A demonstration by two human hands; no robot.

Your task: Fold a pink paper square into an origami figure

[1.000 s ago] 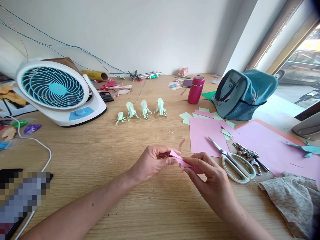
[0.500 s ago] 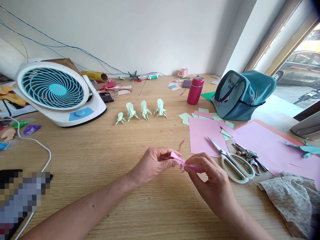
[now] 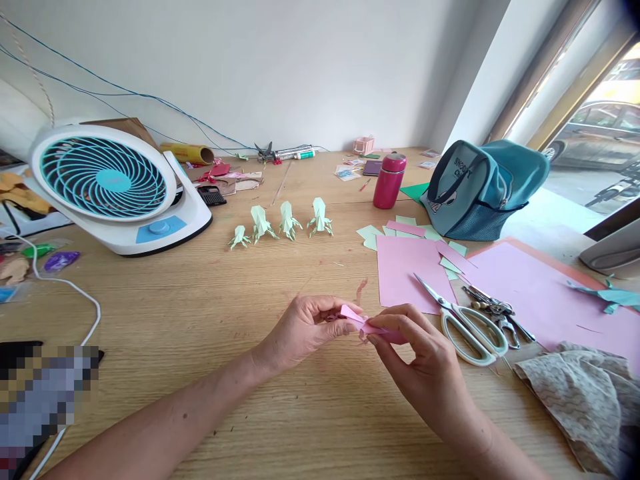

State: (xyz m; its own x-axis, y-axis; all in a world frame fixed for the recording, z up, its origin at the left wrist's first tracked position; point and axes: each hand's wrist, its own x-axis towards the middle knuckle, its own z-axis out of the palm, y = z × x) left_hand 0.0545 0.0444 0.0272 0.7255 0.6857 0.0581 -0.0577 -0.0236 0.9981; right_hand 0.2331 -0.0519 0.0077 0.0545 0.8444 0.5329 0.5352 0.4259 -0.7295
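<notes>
Between my two hands is a small pink origami figure (image 3: 354, 315), partly hidden by my fingers. My left hand (image 3: 309, 328) pinches its left end between thumb and fingers. On its right part, the thumb and fingers of my right hand (image 3: 421, 355) are closed. Thin folded bits stick out below the middle of the paper. Beyond my hands, several pale green origami insects (image 3: 288, 221) stand in a row on the wooden table (image 3: 210, 300).
White-handled scissors (image 3: 473, 330) lie right of my right hand, beside keys (image 3: 495, 313) and pink paper sheets (image 3: 407, 270). A red flask (image 3: 389, 180) and a blue bag (image 3: 480, 190) stand farther back. A fan (image 3: 115, 187) is at left, a grey cloth (image 3: 575, 400) at lower right.
Both hands keep hold of the pink figure in nearly the same place. The whole view has shifted very slightly.
</notes>
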